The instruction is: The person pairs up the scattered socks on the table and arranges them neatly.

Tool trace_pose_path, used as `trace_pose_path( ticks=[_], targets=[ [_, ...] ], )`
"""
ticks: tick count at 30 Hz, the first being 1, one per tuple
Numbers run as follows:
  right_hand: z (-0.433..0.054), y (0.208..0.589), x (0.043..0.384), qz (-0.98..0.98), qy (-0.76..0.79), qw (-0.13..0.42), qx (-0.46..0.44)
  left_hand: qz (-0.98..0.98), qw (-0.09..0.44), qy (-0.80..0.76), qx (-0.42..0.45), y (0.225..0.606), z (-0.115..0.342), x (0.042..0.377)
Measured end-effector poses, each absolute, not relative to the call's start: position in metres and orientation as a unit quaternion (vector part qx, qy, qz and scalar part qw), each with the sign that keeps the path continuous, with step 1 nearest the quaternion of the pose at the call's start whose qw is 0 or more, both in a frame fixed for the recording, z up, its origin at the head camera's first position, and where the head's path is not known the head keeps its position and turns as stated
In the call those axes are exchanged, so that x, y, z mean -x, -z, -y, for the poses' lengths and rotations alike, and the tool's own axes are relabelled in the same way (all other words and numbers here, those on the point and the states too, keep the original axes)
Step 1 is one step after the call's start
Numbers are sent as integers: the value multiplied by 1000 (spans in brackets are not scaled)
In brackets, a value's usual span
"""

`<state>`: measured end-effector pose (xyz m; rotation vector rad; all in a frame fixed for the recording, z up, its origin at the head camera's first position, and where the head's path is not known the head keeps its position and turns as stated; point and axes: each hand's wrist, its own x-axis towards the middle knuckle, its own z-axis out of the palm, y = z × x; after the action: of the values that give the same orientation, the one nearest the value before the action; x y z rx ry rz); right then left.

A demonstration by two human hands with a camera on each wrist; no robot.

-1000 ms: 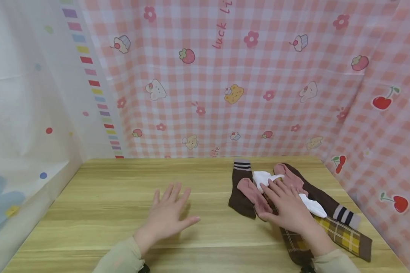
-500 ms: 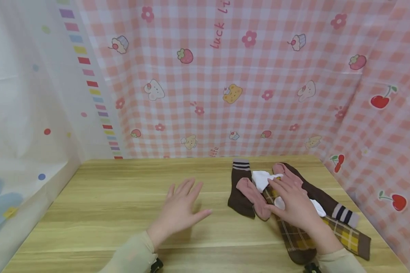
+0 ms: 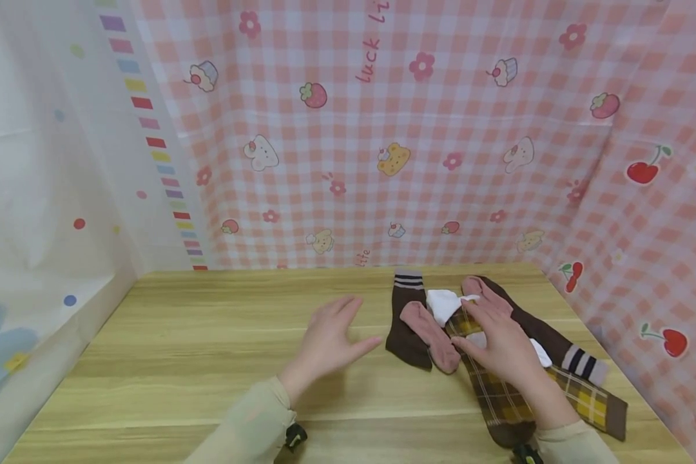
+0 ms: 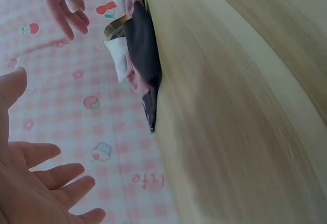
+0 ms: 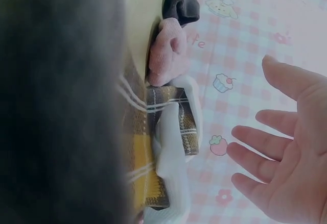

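My right hand [image 3: 501,345] hovers over a pile of socks, fingers loosely spread and holding nothing. Under and around it lie a yellow-and-brown plaid sock [image 3: 490,393], a white sock [image 3: 443,305] and a pink sock [image 3: 430,335]. A dark brown sock with a striped cuff [image 3: 407,316] lies at the pile's left, partly under the pink one. My left hand [image 3: 327,338] is held above the table left of the pile, its fingers relaxed and nothing in them. In the right wrist view a white sock [image 5: 171,168] lies across the plaid sock [image 5: 140,163].
At the pile's right another dark brown sock [image 3: 548,338] runs beside a second pink sock [image 3: 490,296]. A plaid cuff [image 3: 591,403] reaches toward the right edge of the wooden table [image 3: 180,361]. A pink checked cloth [image 3: 348,116] hangs behind it.
My left hand has moved right toward the pile and turned its palm inward. My right hand has shifted slightly right and its fingers have drawn in a little. The socks lie as before.
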<state>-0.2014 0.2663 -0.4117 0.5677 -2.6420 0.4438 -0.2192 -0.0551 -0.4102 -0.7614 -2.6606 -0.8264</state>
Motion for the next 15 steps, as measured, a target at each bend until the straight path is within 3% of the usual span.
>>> trace_pose_path(
  ticks=[15],
  targets=[
    [-261,421,203,950,-225,152,-156,898,82,365,230,424,21,247]
  ],
)
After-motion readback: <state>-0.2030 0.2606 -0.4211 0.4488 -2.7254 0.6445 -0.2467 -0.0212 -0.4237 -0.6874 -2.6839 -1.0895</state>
